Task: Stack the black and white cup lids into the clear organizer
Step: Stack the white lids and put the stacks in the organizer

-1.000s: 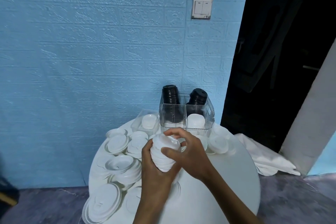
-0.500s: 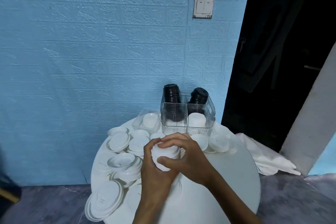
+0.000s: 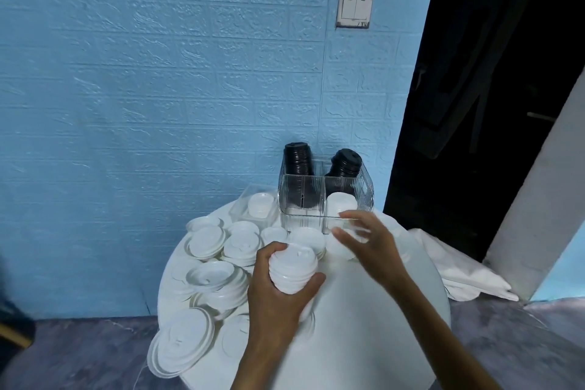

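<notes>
White lids in a short stack [image 3: 292,267] are sitting in the left hand [image 3: 278,294], whose fingers are curling round them over the round table [image 3: 380,326]. Farther right, the right hand [image 3: 368,242] is hovering with fingers spread wide, holding nothing, just near of the clear organizer [image 3: 324,196] by the far wall.

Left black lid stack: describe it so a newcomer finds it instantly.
Start at the clear organizer at the back of the round white table, against the blue wall. The left black lid stack stands in its rear left compartment. Unlike the right black stack, which leans, it stands nearly upright.
</notes>
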`<state>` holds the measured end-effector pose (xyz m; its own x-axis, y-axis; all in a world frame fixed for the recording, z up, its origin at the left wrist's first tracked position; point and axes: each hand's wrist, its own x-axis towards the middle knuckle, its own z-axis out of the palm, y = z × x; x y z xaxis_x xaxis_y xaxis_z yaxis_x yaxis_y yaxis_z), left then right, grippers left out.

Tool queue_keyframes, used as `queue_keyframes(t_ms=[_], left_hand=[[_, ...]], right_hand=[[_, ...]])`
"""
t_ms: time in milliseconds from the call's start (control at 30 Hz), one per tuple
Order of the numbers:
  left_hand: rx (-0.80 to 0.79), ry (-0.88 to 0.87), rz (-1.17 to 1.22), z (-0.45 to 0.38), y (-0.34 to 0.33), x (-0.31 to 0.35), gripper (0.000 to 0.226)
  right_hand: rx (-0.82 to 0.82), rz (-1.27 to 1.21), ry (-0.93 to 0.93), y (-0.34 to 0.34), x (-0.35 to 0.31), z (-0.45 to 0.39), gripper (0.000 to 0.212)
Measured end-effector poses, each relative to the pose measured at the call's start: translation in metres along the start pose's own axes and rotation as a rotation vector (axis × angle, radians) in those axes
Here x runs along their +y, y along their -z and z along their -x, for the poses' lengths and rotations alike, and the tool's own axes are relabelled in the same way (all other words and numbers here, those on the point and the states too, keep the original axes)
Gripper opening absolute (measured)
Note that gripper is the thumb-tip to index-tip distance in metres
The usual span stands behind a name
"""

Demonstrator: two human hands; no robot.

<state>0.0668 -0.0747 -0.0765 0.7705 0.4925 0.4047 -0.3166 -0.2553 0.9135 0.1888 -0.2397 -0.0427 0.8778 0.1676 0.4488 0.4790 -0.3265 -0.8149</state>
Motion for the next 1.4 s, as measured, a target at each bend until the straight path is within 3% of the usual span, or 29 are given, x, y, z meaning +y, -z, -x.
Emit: queue_keyframes(t_ms=[133,300,500,867,1167,1400], left_hand=[[-0.029,-0.004,0.002,-0.001,-0.002,-0.001,0.073],[-0.037,-0.009,0.029,-0.002,-0.006,0.002,0.074],[-0.073,-0.015,0.041,-0.001,-0.010,0.002,0.071],[-0.205,0.023,0.113,0.022,-0.045,0.007,0.076],[-0.330,0.131,-0.020,0.045,-0.070,-0.009,0.108],[-0.406,0.189,0.037,0.043,-0.061,-0.010,0.105]], right_hand=[[0.054,0.250,-0.136,0.026,0.057,-0.023,0.048],[-0.047,0.334,-0.280,0.033,0.090,-0.026,0.069],[-0.103,0.483,-0.286,0.029,0.101,-0.025,0.072],[0.057,0.329,-0.186,0.045,0.087,-0.004,0.071],[0.075,0.165,-0.180,0.049,0.068,0.030,0.071],[0.062,-0.145,-0.143,0.048,0.029,0.050,0.070]])
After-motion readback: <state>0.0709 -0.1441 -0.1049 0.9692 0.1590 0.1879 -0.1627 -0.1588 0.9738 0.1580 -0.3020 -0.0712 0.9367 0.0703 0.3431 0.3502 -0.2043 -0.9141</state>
